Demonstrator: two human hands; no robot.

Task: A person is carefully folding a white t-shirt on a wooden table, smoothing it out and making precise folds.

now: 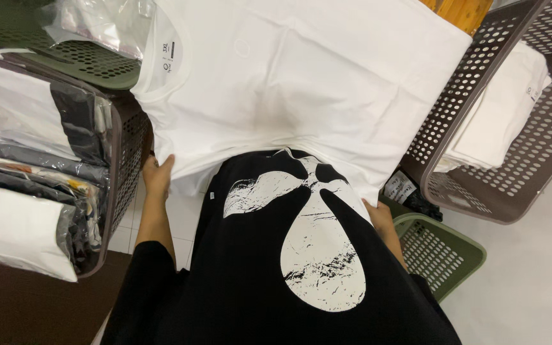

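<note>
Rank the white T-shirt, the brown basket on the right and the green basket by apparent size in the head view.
1. white T-shirt
2. brown basket, cut off by the frame edge
3. green basket, partly hidden, so its true size is unsure

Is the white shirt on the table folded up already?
No, the white T-shirt lies spread flat, with the left hand and right hand at its lower edge.

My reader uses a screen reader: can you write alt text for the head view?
Seen from above, a person in a black printed shirt holds a white T-shirt spread flat, left hand and right hand gripping its near edge. Perforated baskets surround it: a brown one with folded white cloth, a green one, and one of bagged garments.
</note>
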